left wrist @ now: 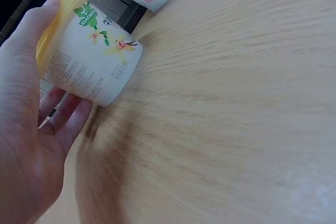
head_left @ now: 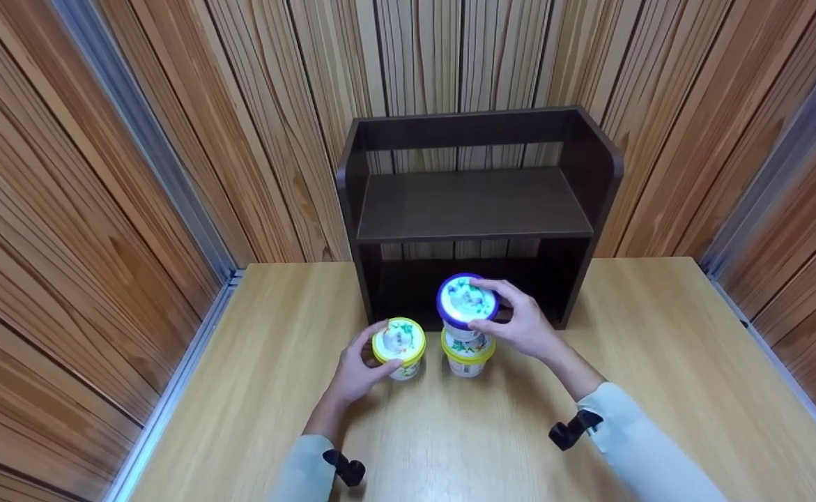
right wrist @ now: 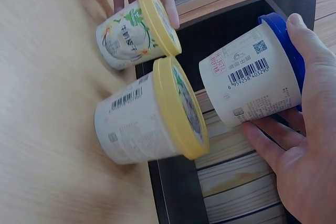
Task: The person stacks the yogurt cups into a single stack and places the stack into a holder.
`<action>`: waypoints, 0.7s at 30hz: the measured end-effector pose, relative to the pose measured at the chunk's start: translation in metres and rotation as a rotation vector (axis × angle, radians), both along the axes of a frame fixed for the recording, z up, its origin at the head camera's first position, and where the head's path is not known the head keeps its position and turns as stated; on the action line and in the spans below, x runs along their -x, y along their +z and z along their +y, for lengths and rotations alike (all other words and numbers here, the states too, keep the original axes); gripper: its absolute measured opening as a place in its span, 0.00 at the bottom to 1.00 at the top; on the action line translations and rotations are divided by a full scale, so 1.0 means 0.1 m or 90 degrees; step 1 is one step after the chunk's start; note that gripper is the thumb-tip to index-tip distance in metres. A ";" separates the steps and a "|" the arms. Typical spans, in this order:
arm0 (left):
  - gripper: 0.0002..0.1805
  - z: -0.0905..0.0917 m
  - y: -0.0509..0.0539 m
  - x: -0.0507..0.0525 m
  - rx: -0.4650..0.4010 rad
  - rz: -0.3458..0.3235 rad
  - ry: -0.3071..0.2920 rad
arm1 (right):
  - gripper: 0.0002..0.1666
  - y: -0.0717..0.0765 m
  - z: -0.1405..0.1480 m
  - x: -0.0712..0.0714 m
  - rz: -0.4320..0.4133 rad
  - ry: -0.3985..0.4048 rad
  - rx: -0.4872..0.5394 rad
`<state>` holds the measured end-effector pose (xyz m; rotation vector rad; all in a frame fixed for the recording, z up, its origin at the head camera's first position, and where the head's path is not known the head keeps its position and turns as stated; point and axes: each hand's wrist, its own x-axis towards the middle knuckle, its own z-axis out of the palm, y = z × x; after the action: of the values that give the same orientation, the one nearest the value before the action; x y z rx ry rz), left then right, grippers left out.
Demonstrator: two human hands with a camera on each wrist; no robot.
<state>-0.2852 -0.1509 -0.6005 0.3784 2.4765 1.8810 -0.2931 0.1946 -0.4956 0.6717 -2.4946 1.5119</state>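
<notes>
My left hand (head_left: 353,376) grips a white tub with a yellow lid (head_left: 401,340), thumb and fingers on either side of its rim. The left wrist view shows vanilla flowers printed on this tub (left wrist: 92,51). Just to its right, a second yellow-lidded tub (head_left: 467,365) stands upright on the table, untouched. Above that one, my right hand (head_left: 527,329) holds a tub with a blue lid (head_left: 465,301) by its edge. A gap separates the blue-lidded tub (right wrist: 249,74) from the yellow-lidded tub (right wrist: 139,119) in the right wrist view.
A dark brown two-tier shelf (head_left: 477,202) stands at the table's back edge, right behind the tubs. Wood-patterned panels (head_left: 296,125) enclose the light wooden table (head_left: 240,390) at the back and sides.
</notes>
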 end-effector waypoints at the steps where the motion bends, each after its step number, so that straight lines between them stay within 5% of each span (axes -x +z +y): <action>1: 0.43 0.00 0.00 0.00 -0.002 0.002 -0.001 | 0.40 0.00 -0.02 0.00 0.004 0.004 0.001; 21: 0.43 -0.01 -0.01 0.01 0.001 -0.011 -0.007 | 0.40 0.08 -0.35 0.00 0.005 0.070 -0.007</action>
<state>-0.2858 -0.1520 -0.6015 0.3722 2.4590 1.8709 -0.2933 0.1599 -0.4876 0.8280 -2.5000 1.5299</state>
